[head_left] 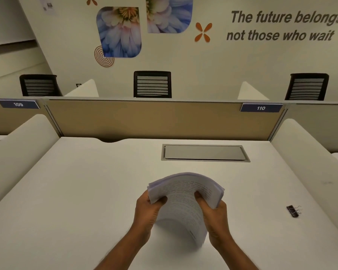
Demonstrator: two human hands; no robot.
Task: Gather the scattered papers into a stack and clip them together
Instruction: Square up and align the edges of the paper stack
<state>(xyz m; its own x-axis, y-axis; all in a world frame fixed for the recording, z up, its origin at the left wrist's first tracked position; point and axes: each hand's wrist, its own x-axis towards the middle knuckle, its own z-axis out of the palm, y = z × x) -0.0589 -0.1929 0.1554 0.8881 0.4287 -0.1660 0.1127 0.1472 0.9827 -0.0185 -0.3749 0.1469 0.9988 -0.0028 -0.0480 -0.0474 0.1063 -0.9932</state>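
The left hand (147,211) and right hand (215,215), fingers (161,199) curled, are gripping a bowed white paper stack (183,191) by its side edges; a black binder clip (293,211) is lying well apart on the white tabletop (86,191).

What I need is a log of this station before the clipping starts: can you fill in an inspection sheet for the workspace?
Surface: white desk with a closed grey hatch set into its far side.
Job's things: stack of papers held upright and bowed; black binder clip lies apart to the right, not on the papers.
Clutter: nothing seen.
Hands: left hand grips the stack's left edge; right hand grips its right edge.
Cables: nothing seen.
Surroundings: tan partition with tags 109 and 110; three black chairs beyond; wall with flower pictures and lettering.
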